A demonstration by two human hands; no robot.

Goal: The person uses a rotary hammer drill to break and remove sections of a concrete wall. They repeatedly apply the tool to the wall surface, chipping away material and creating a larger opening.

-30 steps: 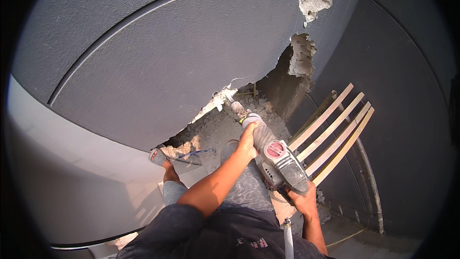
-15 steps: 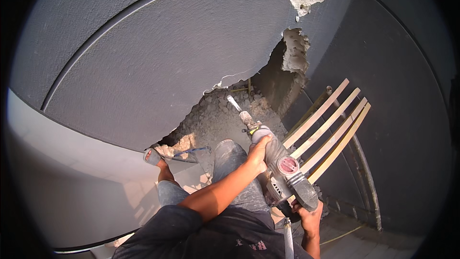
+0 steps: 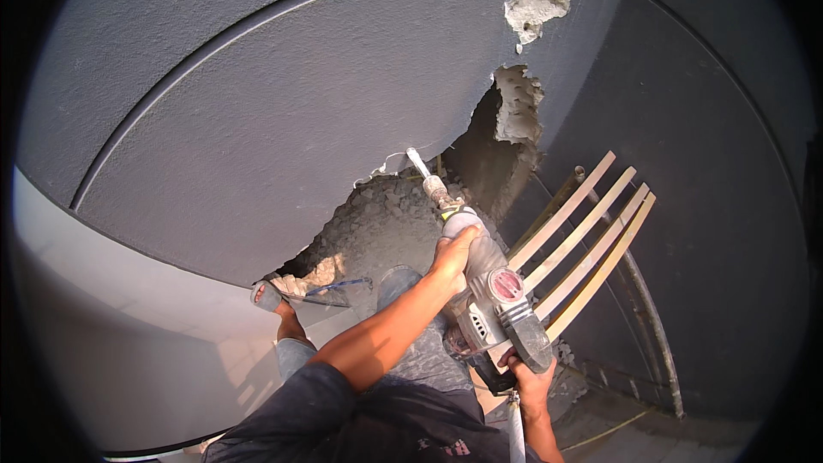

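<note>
A dusty demolition hammer [image 3: 487,270] slants up and left across the middle, held in both hands. My left hand [image 3: 456,255] is wrapped round its front barrel. At the rear grip my right hand [image 3: 530,377] is closed, with part of its fingers hidden behind the housing. The flat chisel bit [image 3: 417,162] reaches the broken lower edge of the grey plastered wall [image 3: 300,94], beside a thin crack. Under that edge opens a ragged hole with grey rubble [image 3: 386,214] in it. A pale hose or cable [image 3: 515,433] runs down from the tool's back end.
Several wooden strips [image 3: 591,249] lean at the right, next to a long pole [image 3: 653,317]. Higher up, a second broken patch [image 3: 542,4] shows rough masonry. My sandalled foot [image 3: 267,296] is by pale broken chunks [image 3: 313,276] and a blue cord [image 3: 343,285] at lower left.
The hammer and both hands have moved up and slightly left. Its chisel tip has gone from over the rubble to the wall's broken edge. The view has shifted a little.
</note>
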